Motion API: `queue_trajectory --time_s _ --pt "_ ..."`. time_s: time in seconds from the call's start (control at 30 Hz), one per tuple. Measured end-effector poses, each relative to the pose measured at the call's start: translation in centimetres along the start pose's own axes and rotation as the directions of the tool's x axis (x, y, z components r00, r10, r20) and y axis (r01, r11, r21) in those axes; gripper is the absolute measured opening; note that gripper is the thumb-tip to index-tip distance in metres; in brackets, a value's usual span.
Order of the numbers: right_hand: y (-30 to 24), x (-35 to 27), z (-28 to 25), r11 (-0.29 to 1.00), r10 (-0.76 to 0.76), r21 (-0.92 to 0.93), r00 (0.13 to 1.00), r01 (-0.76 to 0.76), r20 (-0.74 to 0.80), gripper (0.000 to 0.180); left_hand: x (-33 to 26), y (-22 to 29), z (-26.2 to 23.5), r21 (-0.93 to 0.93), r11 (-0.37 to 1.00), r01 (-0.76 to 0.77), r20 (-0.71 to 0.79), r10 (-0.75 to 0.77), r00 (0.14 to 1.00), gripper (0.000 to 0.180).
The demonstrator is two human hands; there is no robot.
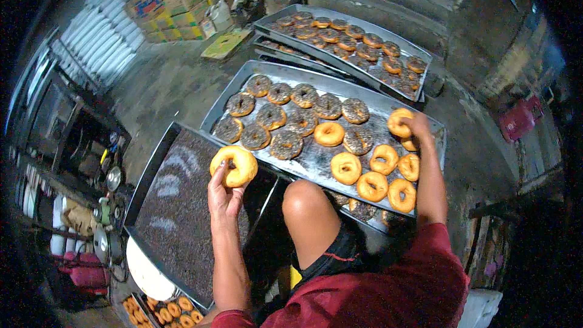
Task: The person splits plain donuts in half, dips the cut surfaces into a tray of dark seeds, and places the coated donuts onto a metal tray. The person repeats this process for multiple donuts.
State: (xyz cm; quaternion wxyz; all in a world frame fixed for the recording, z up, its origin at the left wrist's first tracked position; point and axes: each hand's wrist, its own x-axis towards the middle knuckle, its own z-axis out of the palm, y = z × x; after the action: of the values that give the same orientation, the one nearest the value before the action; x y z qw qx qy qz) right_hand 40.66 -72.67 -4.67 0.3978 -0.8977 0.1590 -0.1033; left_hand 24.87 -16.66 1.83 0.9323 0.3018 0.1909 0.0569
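Observation:
A plain ring doughnut (pixel 246 169) is pinched by my left hand (pixel 226 199), thumb at its hole, above the edge of a deep tray (pixel 149 176). Dark chocolate sprinkles (pixel 191 225) cover that tray's bottom, with several pale bare marks along the left. Out to the right, my right hand (pixel 419 125) is closed on another plain doughnut (pixel 398 121), at the right end of a metal baking tray (pixel 382 126); its fingers are partly hidden. Several sprinkle-coated doughnuts (pixel 302 121) fill this tray's left part, while several plain doughnuts (pixel 372 186) lie at its right.
More baking trays (pixel 349 54) with coated doughnuts are stacked beyond. A white round container (pixel 146 273) stands under the sprinkle tray, near plain doughnuts (pixel 173 310) at the bottom left. My knee (pixel 310 206) rises between the trays. Stacked cartons (pixel 182 6) stand at the back left.

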Motion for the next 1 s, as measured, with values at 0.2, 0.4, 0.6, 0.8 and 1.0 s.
queue_trajectory --time_s 0.2,0.4,0.6,0.8,1.0 --pt "7.8 0.2 -4.9 0.992 0.048 -0.115 0.998 -0.043 0.039 0.040 -4.8 2.0 -1.8 -0.260 0.966 -0.021 0.124 0.055 0.991 0.054" --pt "-3.2 -8.8 -7.6 0.928 -0.069 0.331 0.794 -0.172 0.604 0.034 -7.8 3.7 -6.2 -0.338 0.933 -0.124 0.045 0.147 0.988 0.063" --pt "-15.5 -12.7 -2.4 0.899 -0.419 0.299 0.828 0.321 0.373 0.039 -9.5 3.5 -6.4 -0.449 0.892 -0.060 0.129 0.132 0.983 0.056" --pt "-39.5 -30.8 14.0 0.346 -0.936 0.421 0.277 0.838 0.217 0.063 -12.3 4.7 -7.1 -0.441 0.855 -0.272 0.173 0.378 0.909 0.052" --pt "-47.5 -43.0 20.2 0.212 -0.768 0.710 -0.335 0.672 0.546 0.050 -19.8 10.1 -15.3 -0.353 0.734 -0.580 0.079 0.642 0.763 0.041"
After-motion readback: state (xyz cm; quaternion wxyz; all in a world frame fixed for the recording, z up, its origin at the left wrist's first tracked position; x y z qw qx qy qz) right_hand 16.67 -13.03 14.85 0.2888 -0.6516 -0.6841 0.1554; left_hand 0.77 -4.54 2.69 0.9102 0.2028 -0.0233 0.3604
